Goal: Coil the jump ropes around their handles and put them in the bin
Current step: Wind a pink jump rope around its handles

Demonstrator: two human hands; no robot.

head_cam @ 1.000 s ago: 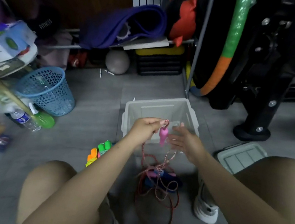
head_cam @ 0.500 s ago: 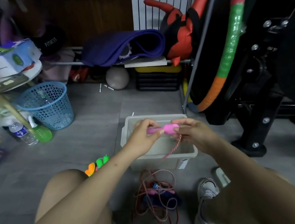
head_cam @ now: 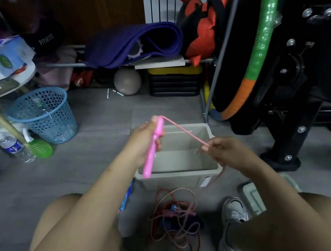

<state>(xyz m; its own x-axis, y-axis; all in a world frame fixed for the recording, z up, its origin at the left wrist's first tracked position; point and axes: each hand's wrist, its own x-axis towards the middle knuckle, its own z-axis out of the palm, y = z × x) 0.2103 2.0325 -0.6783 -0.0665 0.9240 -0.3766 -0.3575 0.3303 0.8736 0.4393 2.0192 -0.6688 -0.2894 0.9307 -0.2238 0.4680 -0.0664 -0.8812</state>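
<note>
My left hand (head_cam: 145,138) grips a pink jump-rope handle (head_cam: 153,149) upright above the left side of the grey bin (head_cam: 176,181). Its pink rope (head_cam: 184,131) runs taut from the handle's top to my right hand (head_cam: 222,152), which pinches it over the bin's right side. From there the rope drops past the bin's front corner to a tangled heap of ropes (head_cam: 178,220) on the floor between my knees, where a blue handle lies among red-and-white cord. The bin looks empty.
A blue mesh basket (head_cam: 44,113) stands at the left, with a water bottle (head_cam: 17,148) and a green lid beside it. The bin's lid (head_cam: 254,195) lies at the right by my shoe (head_cam: 233,236). A black machine base, a hoop and a rack stand behind.
The handle was turned from level to upright in my left hand. My right hand left the handle and drew the rope out to the right. The view rose slightly.
</note>
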